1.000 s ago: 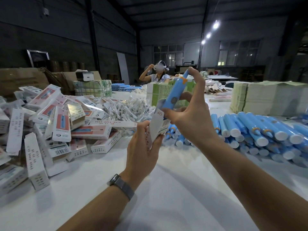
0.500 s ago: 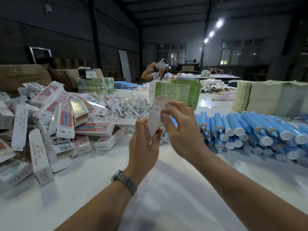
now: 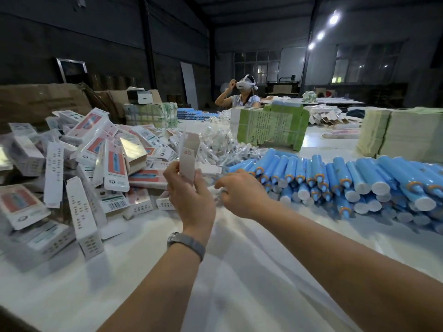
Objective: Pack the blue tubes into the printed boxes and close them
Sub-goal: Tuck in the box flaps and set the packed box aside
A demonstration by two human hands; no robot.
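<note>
Left hand (image 3: 191, 200) grips the box (image 3: 189, 157) upright at frame centre, top flap open; right hand (image 3: 242, 192), nearer the tubes (image 3: 335, 178) lying nozzle-forward at right, reaches out, its grip undeterminable.

A printed box (image 3: 188, 157) is held upright by the left hand (image 3: 191, 195). Right of it, the right hand (image 3: 242, 192) is stretched toward the blue tubes (image 3: 335, 178), fingers blurred.
</note>
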